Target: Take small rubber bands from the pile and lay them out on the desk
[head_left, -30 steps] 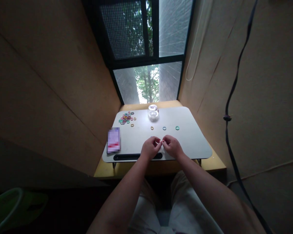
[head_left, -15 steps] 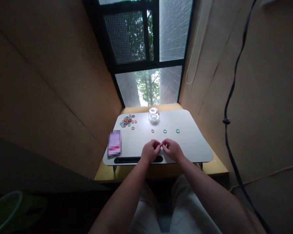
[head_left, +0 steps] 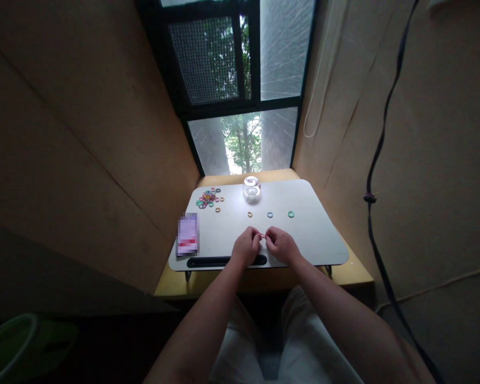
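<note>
Between my two hands a pink hair tie (head_left: 263,236) is stretched into a short narrow loop. My left hand (head_left: 247,246) pinches one end of it, and my right hand (head_left: 281,245) pinches the other. Both hands are over the front part of a white folding table (head_left: 316,240). Beyond them lie a yellow hair tie (head_left: 250,215), a blue one (head_left: 270,215) and a green one (head_left: 290,214), spaced out in a row. A pile of several coloured hair ties (head_left: 207,199) sits at the back left.
A clear round container (head_left: 252,193) stands at the table's back edge under the window. On the left lies a flat pinkish-purple thing (head_left: 188,234), blurred out. A black slot (head_left: 208,262) runs along the front edge. Walls close in on both sides.
My hands have moved slightly apart, and the pink hair tie is now pulled longer between the fingertips. The things on the table have not moved.
</note>
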Motion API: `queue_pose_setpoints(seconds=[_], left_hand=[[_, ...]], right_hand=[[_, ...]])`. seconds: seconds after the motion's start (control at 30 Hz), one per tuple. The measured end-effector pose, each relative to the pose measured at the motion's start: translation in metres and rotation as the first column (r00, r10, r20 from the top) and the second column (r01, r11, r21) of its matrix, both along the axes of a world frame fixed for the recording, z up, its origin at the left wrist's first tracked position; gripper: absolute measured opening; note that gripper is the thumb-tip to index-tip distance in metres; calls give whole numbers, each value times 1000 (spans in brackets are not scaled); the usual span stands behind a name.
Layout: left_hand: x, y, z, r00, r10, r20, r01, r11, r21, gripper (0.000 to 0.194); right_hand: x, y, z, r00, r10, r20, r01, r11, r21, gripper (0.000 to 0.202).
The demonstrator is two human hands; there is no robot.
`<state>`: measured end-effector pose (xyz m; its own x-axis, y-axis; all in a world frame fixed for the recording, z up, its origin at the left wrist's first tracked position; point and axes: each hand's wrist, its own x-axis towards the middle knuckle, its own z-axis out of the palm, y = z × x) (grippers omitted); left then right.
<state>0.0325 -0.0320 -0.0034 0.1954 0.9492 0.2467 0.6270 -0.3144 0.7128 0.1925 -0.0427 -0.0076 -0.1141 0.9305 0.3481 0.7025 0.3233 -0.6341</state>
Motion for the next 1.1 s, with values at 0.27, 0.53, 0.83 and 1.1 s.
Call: queue_pose_setpoints(seconds=[0.27,0.53,0.83,1.1], left_hand=[[-1,0,-1,999,-30,29,31,999,-35,15],[0,0,0,999,-11,41,13,999,-47,15],[0,-2,-1,998,5,70,-2,999,-39,20],[0,-3,0,997,13,80,-10,999,-37,20]], right_hand=[[1,1,-2,1000,6,-21,-6,1000,-4,12],[-1,1,-1,1000,-5,0,5,1000,7,12],[0,-1,-1,997,3,-82,-1,1000,21,12],[0,0,-1,993,-30,-111,31,999,13,16]])
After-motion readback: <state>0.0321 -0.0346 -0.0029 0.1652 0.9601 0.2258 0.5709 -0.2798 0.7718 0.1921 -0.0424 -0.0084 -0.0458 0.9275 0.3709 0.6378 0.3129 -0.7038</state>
